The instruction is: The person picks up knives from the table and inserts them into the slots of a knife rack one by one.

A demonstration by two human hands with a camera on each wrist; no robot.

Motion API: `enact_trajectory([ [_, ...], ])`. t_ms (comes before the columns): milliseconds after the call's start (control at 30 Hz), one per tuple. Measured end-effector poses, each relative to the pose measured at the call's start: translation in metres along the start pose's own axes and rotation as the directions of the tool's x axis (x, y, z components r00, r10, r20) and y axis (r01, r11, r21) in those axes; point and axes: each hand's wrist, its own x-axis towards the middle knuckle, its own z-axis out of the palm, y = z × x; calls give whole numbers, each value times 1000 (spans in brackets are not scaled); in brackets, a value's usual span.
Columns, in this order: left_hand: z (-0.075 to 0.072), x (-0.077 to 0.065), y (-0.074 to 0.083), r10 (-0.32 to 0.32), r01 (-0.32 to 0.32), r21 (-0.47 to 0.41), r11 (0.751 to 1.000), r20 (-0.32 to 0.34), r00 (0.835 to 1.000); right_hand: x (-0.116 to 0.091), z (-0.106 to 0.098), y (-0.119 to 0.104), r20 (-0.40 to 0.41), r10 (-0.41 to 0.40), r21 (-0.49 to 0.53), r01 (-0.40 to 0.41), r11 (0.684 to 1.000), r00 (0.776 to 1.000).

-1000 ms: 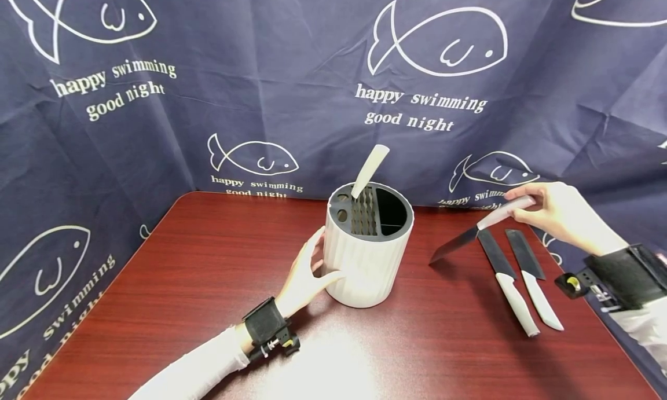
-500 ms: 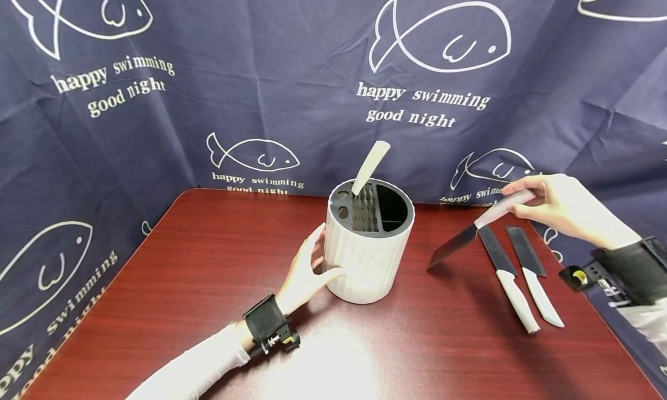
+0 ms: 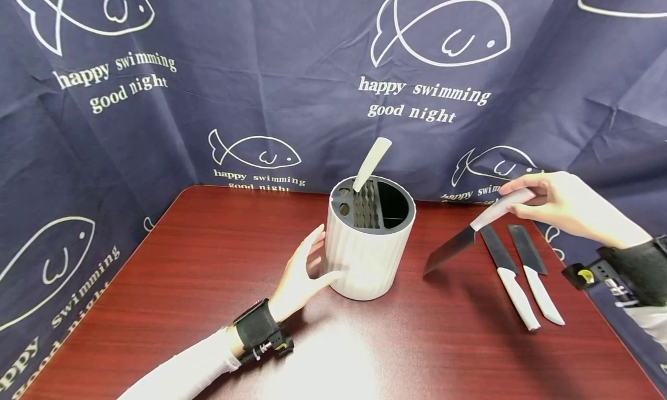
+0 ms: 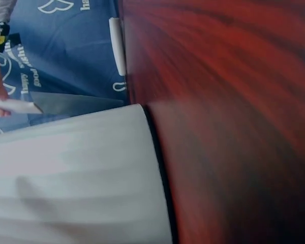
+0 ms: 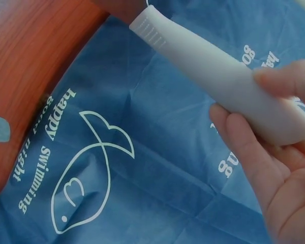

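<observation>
A white ribbed knife block [image 3: 367,267] with a dark slotted top stands upright on the table. One white-handled knife [image 3: 372,164] sticks up from its slots. My left hand [image 3: 299,278] is at the block's left side, fingers spread and thumb across the front; the thumb's shadow falls on the white wall in the left wrist view. To the right, my right hand [image 3: 554,209] pinches another knife by its white handle [image 5: 213,76] between thumb and fingers. Its dark, broad blade [image 3: 449,251] slants down leftward, between the block and two knives lying on the table.
Those two lying knives, a nearer-left one [image 3: 513,290] and a right one [image 3: 537,278], have white handles toward me, close to the right edge of the reddish wooden table [image 3: 219,238]. Behind hangs a blue fish-print cloth [image 3: 312,70].
The held knife has shifted slightly left and toward me, still in my right hand. My left hand has drawn back a little to the left. The whole view has tilted slightly.
</observation>
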Motion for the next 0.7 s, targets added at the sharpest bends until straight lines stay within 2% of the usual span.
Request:
enact_trajectory([
  [167, -1, -4, 8, 31, -31, 4, 1000, 27, 999, -1, -1, -2, 21, 1, 53, -2, 999, 1000],
  [300, -2, -8, 15, 46, -48, 55, 997, 36, 998, -1, -1, -3, 26, -23, 69, 22, 997, 999],
  [533, -1, -16, 32, 23, -25, 23, 999, 84, 996, -3, -2, -7, 46, -45, 112, 40, 993, 998],
  [700, 3, -19, 43, 50, -54, 28, 998, 125, 991, -3, -2, -8, 66, -65, 218, 49, 975, 996],
])
